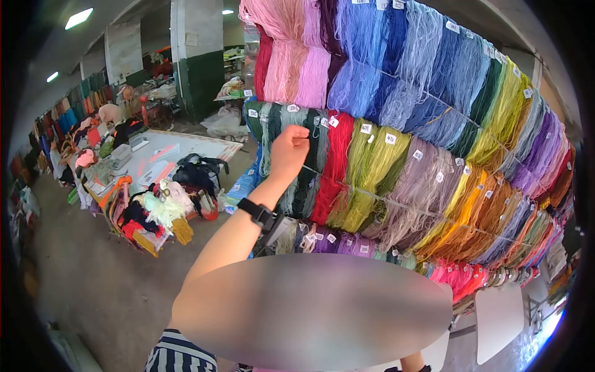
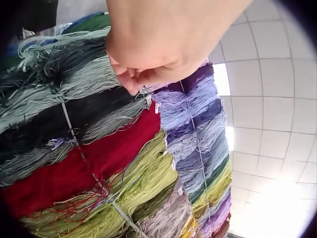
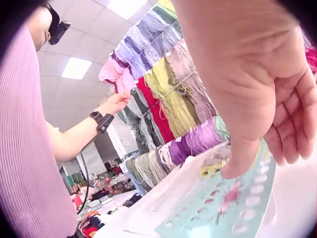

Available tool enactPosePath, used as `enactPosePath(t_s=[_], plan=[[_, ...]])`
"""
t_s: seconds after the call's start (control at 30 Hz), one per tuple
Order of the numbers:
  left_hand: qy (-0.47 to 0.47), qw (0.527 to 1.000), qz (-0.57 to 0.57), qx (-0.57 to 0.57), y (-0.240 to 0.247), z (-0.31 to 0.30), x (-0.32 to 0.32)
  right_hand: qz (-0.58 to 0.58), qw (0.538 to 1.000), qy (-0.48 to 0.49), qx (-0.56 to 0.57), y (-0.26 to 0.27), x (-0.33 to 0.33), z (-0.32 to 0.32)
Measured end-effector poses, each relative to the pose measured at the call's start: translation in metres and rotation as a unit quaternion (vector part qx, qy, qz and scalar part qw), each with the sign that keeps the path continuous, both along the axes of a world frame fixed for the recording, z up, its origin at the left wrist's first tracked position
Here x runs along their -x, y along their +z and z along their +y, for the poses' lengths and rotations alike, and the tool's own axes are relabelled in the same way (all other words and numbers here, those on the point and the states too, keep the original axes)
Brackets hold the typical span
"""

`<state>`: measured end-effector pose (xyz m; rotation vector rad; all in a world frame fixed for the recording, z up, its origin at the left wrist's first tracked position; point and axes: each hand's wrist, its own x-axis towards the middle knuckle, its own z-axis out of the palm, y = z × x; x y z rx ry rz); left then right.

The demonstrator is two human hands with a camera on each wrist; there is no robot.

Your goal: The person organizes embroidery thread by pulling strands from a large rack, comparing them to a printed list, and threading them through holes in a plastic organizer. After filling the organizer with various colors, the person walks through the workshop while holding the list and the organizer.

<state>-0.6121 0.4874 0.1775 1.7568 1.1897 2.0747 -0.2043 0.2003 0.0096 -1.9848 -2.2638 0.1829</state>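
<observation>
My left hand is raised in front of dark green yarn skeins on the hanging rack. In the left wrist view, that hand has curled fingers, its fingertips right at the top of the dark yarn beside small white tags. I cannot tell whether a strand lies between them. In the right wrist view, my right hand has loosely bent fingers and its thumb over a pale teal card with rows of holes, a pink thread tuft and yellow thread. A blurred patch covers the right hand in the head view.
Red skeins, lime skeins and blue skeins hang in tagged tiers. Left stands a table heaped with yarn. A green-and-white pillar rises behind it. White panels are at lower right.
</observation>
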Motion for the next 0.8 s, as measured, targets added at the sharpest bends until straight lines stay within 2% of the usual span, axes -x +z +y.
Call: enactPosePath(t_s=[0.1, 0.17, 0.23, 0.27, 0.3, 0.4, 0.47, 0.63, 0.7, 0.77, 0.8], plan=[[0.000, 0.998, 0.032, 0.054, -0.002, -0.005, -0.007, 0.074, 0.997, 0.037, -0.001, 0.038, 0.028, 0.023], [-0.030, 0.999, 0.008, 0.028, -0.002, -0.011, 0.000, 0.064, 0.995, 0.063, -0.041, 0.065, 0.052, 0.031], [0.036, 0.999, 0.020, 0.017, 0.000, -0.018, 0.021, 0.131, 0.987, 0.077, -0.050, 0.078, 0.071, 0.040], [0.090, 0.995, 0.030, -0.038, 0.002, -0.016, 0.034, 0.129, 0.987, 0.074, -0.052, 0.081, 0.079, 0.046], [0.092, 0.994, 0.002, -0.052, 0.001, -0.014, 0.045, 0.142, 0.985, 0.085, -0.046, 0.083, 0.087, 0.052], [0.044, 0.997, -0.020, -0.054, 0.002, -0.003, 0.069, 0.163, 0.982, 0.088, -0.031, 0.094, 0.127, 0.070], [0.074, 0.990, 0.047, -0.110, -0.001, 0.006, 0.079, 0.171, 0.982, 0.083, -0.023, 0.104, 0.162, 0.084], [0.051, 0.986, 0.092, -0.126, -0.004, 0.019, 0.103, 0.188, 0.978, 0.082, -0.034, 0.112, 0.250, 0.114], [-0.035, 0.990, 0.077, -0.117, -0.007, 0.022, 0.109, 0.231, 0.965, 0.110, -0.056, 0.118, 0.276, 0.120], [-0.035, 0.987, 0.056, -0.145, -0.013, 0.015, 0.113, 0.231, 0.966, 0.105, -0.049, 0.125, 0.290, 0.125], [0.002, 0.994, 0.063, -0.085, -0.018, 0.006, 0.117, 0.227, 0.966, 0.112, -0.053, 0.125, 0.295, 0.128]])
